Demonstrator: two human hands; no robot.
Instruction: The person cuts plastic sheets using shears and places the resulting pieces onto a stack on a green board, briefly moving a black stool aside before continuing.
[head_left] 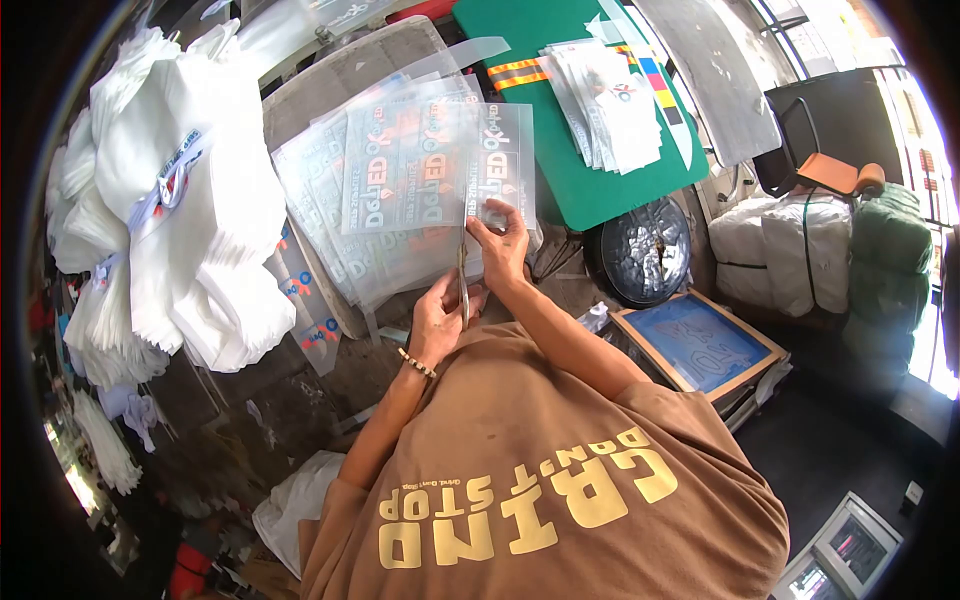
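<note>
Scissors (462, 284) are gripped in my left hand (436, 318), which wears a beaded bracelet. Their blades point away from me, at the lower edge of a clear printed plastic sheet (508, 150). Right beside the blades, the fingers of my right hand (503, 247) pinch that sheet. Its print shows red and grey lettering. More translucent printed sheets (325, 190) lie fanned out under and left of it on a worn grey board (385, 52).
White plastic bags (225, 240) hang in bundles at left. A green board (590, 195) carries a stack of printed sheets (605, 110). To the right are a round black container (650, 250), a wood-framed blue screen (700, 340) and wrapped bales (775, 250).
</note>
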